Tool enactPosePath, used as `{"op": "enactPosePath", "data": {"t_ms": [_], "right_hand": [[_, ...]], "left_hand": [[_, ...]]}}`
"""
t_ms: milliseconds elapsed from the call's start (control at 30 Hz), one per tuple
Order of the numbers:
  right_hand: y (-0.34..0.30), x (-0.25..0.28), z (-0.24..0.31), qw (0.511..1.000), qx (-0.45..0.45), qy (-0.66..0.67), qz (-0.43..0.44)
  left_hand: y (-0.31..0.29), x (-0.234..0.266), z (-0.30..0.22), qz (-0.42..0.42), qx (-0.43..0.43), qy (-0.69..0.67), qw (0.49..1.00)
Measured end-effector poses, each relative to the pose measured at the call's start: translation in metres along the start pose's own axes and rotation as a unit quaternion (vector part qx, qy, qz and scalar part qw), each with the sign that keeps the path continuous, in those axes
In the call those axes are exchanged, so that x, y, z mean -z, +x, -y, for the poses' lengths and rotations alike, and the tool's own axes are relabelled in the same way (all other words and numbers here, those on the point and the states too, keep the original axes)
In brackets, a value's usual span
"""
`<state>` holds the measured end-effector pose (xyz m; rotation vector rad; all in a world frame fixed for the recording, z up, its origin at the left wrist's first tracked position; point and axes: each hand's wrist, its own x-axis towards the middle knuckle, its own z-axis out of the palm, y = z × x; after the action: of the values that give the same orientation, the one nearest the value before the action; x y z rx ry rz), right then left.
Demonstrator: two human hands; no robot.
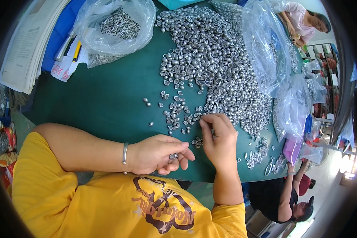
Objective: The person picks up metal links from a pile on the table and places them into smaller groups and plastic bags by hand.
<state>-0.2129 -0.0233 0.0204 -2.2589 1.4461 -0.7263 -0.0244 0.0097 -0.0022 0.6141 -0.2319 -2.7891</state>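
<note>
A large heap of small silver, hollow, teardrop-shaped metal pieces (210, 43) spreads over the green table (95, 103). A smaller loose cluster of the same metal pieces (175, 113) lies nearer to me. My left hand (156, 154) is half curled, palm turned up, with a few metal pieces (173, 156) in its fingers. To its right, my right hand (220, 139) reaches the near edge of the heap. Its thumb and forefinger are pinched together over the pieces; whatever is between the fingertips is hidden. Several pieces (197, 141) lie just below that hand.
A clear plastic bag of metal links (121, 23) stands at the far left, beside a yellow pen (77, 51) and stacked papers (27, 43). Clear bags (265, 47) flank the heap's right side. Small metal rings (258, 154) lie near the right edge. Two people are beyond the table.
</note>
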Motion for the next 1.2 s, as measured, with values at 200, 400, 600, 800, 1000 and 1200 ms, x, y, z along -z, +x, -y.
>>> {"op": "enactPosePath", "data": {"t_ms": [200,400,600,800,1000,1200], "right_hand": [[-0.005,0.019,-0.008,0.646,-0.359,0.673,0.043],[-0.012,0.011,-0.017,0.524,-0.309,0.79,0.073],[-0.003,0.011,-0.007,0.857,-0.192,0.465,0.109],[0.014,-0.01,0.005,0.991,0.09,0.036,0.092],[0.011,-0.005,0.001,0.921,-0.109,0.353,0.121],[0.035,-0.01,0.009,0.972,-0.04,0.207,0.106]], "left_hand": [[0.001,-0.002,0.001,-0.015,0.002,0.006,1.0],[0.002,-0.002,0.002,-0.008,-0.006,-0.004,1.0],[0.004,-0.002,0.002,-0.011,-0.004,-0.004,1.0],[0.001,-0.002,0.001,-0.008,-0.006,0.008,1.0],[0.003,0.001,0.004,0.002,-0.013,0.008,1.0],[0.003,0.001,0.004,0.006,-0.016,0.008,1.0]]}}
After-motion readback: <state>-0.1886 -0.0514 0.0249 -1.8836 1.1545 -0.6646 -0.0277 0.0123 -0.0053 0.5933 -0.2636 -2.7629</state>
